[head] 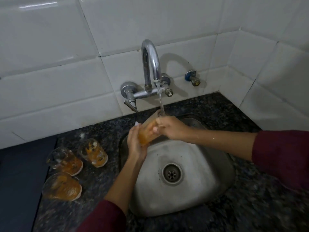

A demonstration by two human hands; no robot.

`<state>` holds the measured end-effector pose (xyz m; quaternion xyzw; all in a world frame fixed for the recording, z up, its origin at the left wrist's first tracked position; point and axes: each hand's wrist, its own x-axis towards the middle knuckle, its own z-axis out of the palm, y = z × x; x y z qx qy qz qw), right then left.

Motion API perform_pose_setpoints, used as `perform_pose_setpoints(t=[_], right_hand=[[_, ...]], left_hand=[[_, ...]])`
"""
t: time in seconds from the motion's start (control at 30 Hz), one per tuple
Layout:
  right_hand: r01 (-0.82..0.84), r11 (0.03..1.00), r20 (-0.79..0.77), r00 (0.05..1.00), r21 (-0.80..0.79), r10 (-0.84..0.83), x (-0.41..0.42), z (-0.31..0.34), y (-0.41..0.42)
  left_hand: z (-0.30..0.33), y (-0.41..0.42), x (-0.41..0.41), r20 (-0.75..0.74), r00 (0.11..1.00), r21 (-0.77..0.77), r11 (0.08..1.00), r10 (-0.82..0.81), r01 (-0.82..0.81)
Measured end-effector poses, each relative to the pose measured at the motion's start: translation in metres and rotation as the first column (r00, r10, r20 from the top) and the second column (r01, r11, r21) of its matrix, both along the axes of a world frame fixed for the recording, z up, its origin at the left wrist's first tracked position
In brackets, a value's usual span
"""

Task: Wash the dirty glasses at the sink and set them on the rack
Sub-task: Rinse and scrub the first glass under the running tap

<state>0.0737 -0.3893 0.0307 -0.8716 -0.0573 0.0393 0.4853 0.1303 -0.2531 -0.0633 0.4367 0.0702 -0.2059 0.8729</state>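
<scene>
1. One wall of white tiles (66, 72) filling the upper half of the view, turning a corner at the right.
2. Spreading below it, a dark speckled stone counter (242, 206), with a darker flat surface (20, 173) adjoining at the far left.
3. Sitting sunk into the counter, a rounded steel sink (192, 190), its round drain (172, 173) lying open in the middle of the basin.
4. Reaching in from the bottom and the right edge, two forearms in dark red sleeves (280, 156).
5. Arching out from the wall, a chrome tap (151, 64), with a thin stream of water (160, 97) pouring down onto the held glass.
6. Standing on the counter just left of the sink, three dirty glasses (65, 164), all smeared orange inside, grouped close together and well apart from the hands.
7. Gripping from below and the left, the left hand (136, 144), fingers curled around the lower part of a fourth glass.
8. Grasping from the right, the right hand (172, 128), thumb and fingers pressing against the side of that same glass.
9. Tilting above the back-left part of the basin between both hands, the held glass (148, 129), orange-stained, its upper end lying under the stream.
10. Protruding from the tiles right of the tap, a small blue-collared valve (192, 77).
</scene>
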Motion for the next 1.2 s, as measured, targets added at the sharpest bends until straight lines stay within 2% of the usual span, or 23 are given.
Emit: perform_pose_setpoints(t=[0.07,0.13,0.2,0.27,0.3,0.37,0.43,0.5,0.57,0.6,0.63,0.67,0.7,0.77,0.83,0.9,0.93,0.97,1.0,1.03,1.07,1.13,1.2], right_hand=[[0.207,0.880,-0.254,0.962,0.427,-0.103,0.004,0.000,0.014],[0.167,0.887,-0.241,0.968,0.431,-0.066,0.001,-0.013,0.022],[-0.098,0.995,0.069,0.993,-0.009,0.099,-0.004,-0.029,0.012],[-0.234,0.857,0.193,0.916,-0.460,0.353,-0.005,-0.041,-0.005],[-0.254,0.823,0.168,0.908,-0.508,0.385,-0.005,-0.041,-0.010],[-0.225,0.902,0.109,0.953,-0.367,0.282,-0.003,-0.033,-0.005],[-0.071,0.997,-0.015,0.997,0.016,0.071,0.002,-0.021,0.006],[0.131,0.873,-0.276,0.961,0.471,0.005,0.005,-0.010,0.016],[0.126,0.851,-0.316,0.948,0.510,0.049,-0.001,-0.010,0.026],[0.000,0.949,-0.196,0.979,0.315,0.065,-0.005,-0.015,0.027],[-0.154,0.984,-0.040,0.988,-0.088,0.151,-0.009,-0.024,0.026],[-0.176,0.859,0.089,0.965,-0.481,0.248,-0.013,-0.033,0.022],[-0.128,0.696,0.154,0.932,-0.706,0.328,-0.011,-0.041,0.014],[-0.142,0.604,0.143,0.906,-0.784,0.398,-0.007,-0.043,0.003],[-0.198,0.758,0.081,0.946,-0.622,0.314,-0.005,-0.030,0.005],[-0.081,0.997,-0.207,0.975,0.019,0.083,-0.004,-0.012,0.013],[0.039,0.929,-0.361,0.927,0.369,0.105,-0.005,-0.004,0.017],[0.100,0.833,-0.417,0.894,0.544,0.165,-0.005,-0.005,0.019],[0.080,0.857,-0.431,0.886,0.510,0.174,-0.003,-0.012,0.022],[-0.004,0.955,-0.430,0.892,0.297,0.137,-0.002,-0.015,0.022],[-0.136,0.986,-0.377,0.922,-0.101,0.089,-0.001,-0.018,0.021],[-0.327,0.702,-0.316,0.937,-0.633,0.151,-0.001,-0.026,0.018],[-0.437,0.525,-0.443,0.888,-0.730,0.123,-0.004,-0.017,0.018]], left_hand=[[0.000,-0.003,0.001,0.071,0.969,0.044,0.970,0.237,-0.240],[0.002,0.001,0.008,0.037,0.967,0.114,0.960,0.252,-0.255],[0.009,0.008,0.015,-0.081,0.990,0.159,0.982,0.118,-0.105],[0.017,0.014,0.020,-0.224,0.971,0.209,0.969,-0.082,0.130],[0.021,0.016,0.021,-0.275,0.945,0.201,0.951,-0.174,0.234],[0.026,0.019,0.022,-0.286,0.921,0.161,0.935,-0.263,0.317],[0.029,0.018,0.022,-0.203,0.952,0.030,0.971,-0.227,0.238],[0.027,0.015,0.021,-0.125,0.988,-0.054,0.995,-0.092,0.086],[0.026,0.014,0.020,-0.123,0.992,-0.025,1.000,-0.017,0.015],[0.026,0.014,0.022,-0.147,0.989,0.000,0.999,-0.033,0.034],[0.028,0.014,0.023,-0.187,0.980,0.014,0.997,-0.066,0.070],[0.031,0.014,0.026,-0.225,0.969,0.027,0.994,-0.097,0.106],[0.034,0.014,0.028,-0.264,0.957,0.048,0.990,-0.119,0.136],[0.039,0.015,0.028,-0.330,0.936,0.097,0.982,-0.124,0.164],[0.040,0.012,0.024,-0.291,0.941,0.092,0.974,-0.173,0.208],[0.036,0.009,0.019,-0.225,0.957,0.042,0.980,-0.180,0.194],[0.033,0.007,0.019,-0.206,0.966,0.018,0.986,-0.158,0.165],[0.032,0.005,0.019,-0.200,0.970,0.005,0.990,-0.139,0.143],[0.031,0.004,0.020,-0.199,0.971,0.001,0.991,-0.129,0.132],[0.031,0.003,0.021,-0.198,0.971,0.017,0.990,-0.132,0.138],[0.031,0.002,0.022,-0.188,0.972,0.044,0.987,-0.141,0.152],[0.030,0.000,0.022,-0.186,0.970,0.115,0.977,-0.159,0.182],[0.030,-0.003,0.019,-0.223,0.957,0.145,0.965,-0.185,0.220]])
